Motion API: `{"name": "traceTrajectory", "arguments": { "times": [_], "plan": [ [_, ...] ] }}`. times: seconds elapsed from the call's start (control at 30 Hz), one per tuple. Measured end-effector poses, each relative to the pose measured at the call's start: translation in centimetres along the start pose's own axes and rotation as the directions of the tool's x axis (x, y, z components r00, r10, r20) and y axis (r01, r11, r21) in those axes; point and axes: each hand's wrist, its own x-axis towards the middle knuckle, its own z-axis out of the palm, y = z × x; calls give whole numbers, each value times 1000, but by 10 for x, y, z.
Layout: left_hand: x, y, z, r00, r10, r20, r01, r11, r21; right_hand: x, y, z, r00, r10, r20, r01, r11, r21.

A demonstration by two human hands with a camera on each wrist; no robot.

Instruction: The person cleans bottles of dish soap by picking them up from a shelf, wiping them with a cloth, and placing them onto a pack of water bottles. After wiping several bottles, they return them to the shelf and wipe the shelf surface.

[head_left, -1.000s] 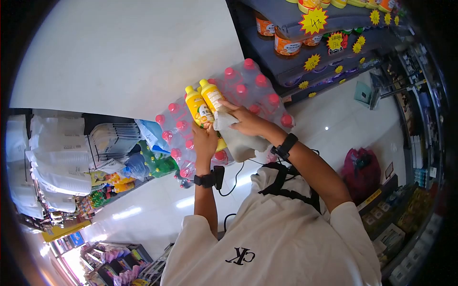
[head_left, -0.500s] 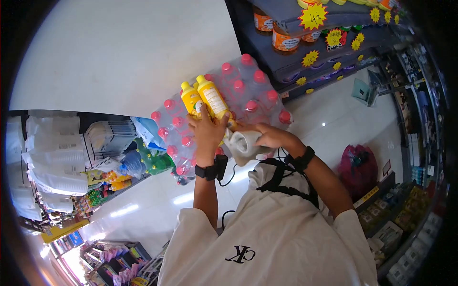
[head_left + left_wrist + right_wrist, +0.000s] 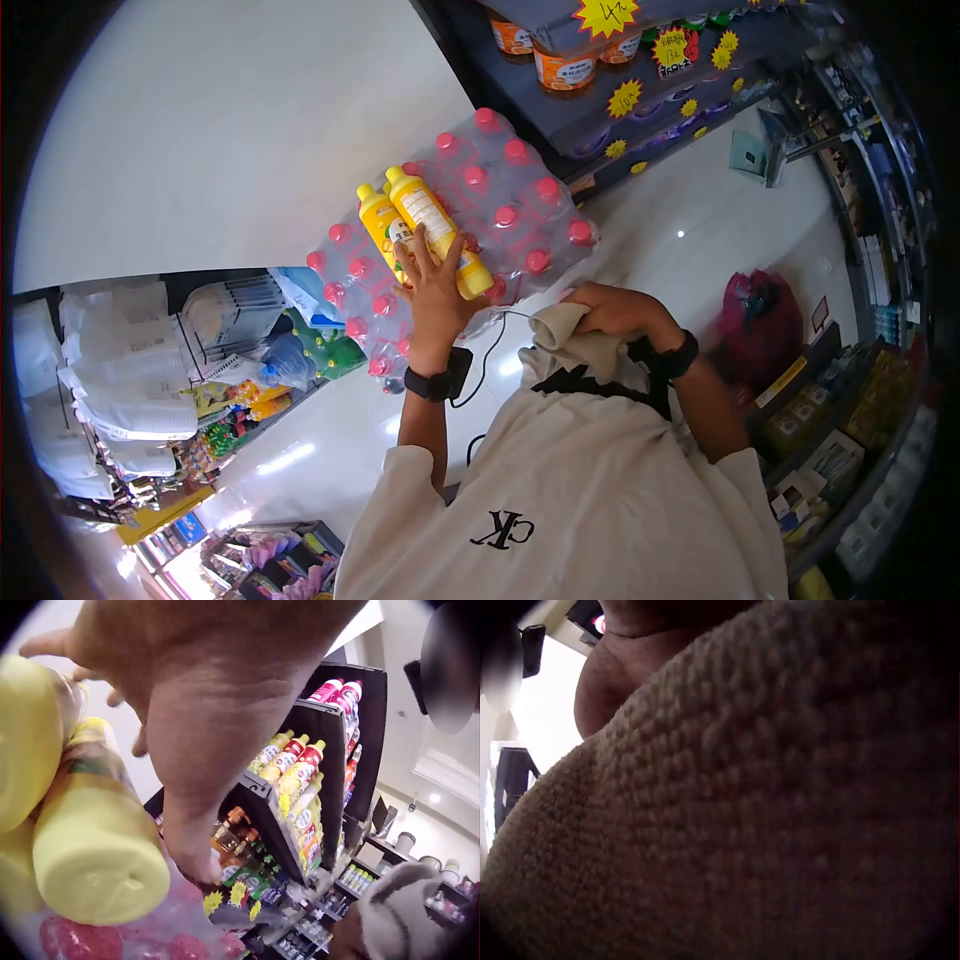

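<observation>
Two yellow plastic bottles (image 3: 440, 230) with yellow caps lie side by side on a shrink-wrapped pack of red-capped bottles (image 3: 505, 215). My left hand (image 3: 437, 300) is over them with its fingers spread, fingertips at the labels. In the left wrist view, the rounded base of a yellow bottle (image 3: 101, 862) faces the camera below the left hand (image 3: 217, 705). Close to my body, my right hand (image 3: 625, 312) grips a bunched beige cloth (image 3: 558, 335). That cloth (image 3: 735, 817), with a nubbly weave, fills most of the right wrist view and hides the fingers.
A large white surface (image 3: 230, 130) adjoins the pack's far side. Dark shelves with orange-labelled jars (image 3: 565, 70) and yellow price stars stand at upper right. At left are stacks of white packaged goods (image 3: 130, 360). A dark red bag (image 3: 762, 325) sits on the floor at right.
My right hand has drawn back from the bottles toward my body with the cloth. One yellow bottle has been laid down beside the other, and my left hand has spread its fingers over them.
</observation>
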Motion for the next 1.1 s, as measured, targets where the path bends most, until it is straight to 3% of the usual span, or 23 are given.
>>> {"name": "traceTrajectory", "arguments": {
  "times": [0.13, 0.5, 0.73, 0.83, 0.9, 0.93, 1.03, 1.1],
  "plan": [
    [3, -8, 10, 993, 47, -104, -49, 999, -13, 0, -6, 3, 1000, -12, -8, 12, 1000, -22],
    [13, -14, 7, 997, 31, -65, -31, 1000, 1, 5, 29, 1, 998, -21, -63, 23, 999, 31],
    [7, -5, -2, 995, 66, -79, -66, 998, 8, -29, 20, -18, 948, -44, -315, 39, 999, -20],
    [4, 28, -25, 997, 25, -78, -21, 999, 47, -55, 19, -31, 856, -56, -514, 50, 998, -26],
    [4, 58, -36, 991, 86, -100, -79, 994, 79, -69, 26, -40, 800, -45, -599, 52, 999, -6],
    [3, 74, -39, 989, 106, -105, -96, 991, 96, -74, 32, -46, 806, -70, -588, 113, 993, 36],
    [2, 125, -40, 970, 239, -45, -241, 970, -36, -88, 45, -60, 790, -24, -613, 72, 996, 53],
    [2, 157, -29, 936, 351, -36, -352, 935, -32, -96, 57, -68, 772, -94, -629, 127, 992, 7]
  ]
}}
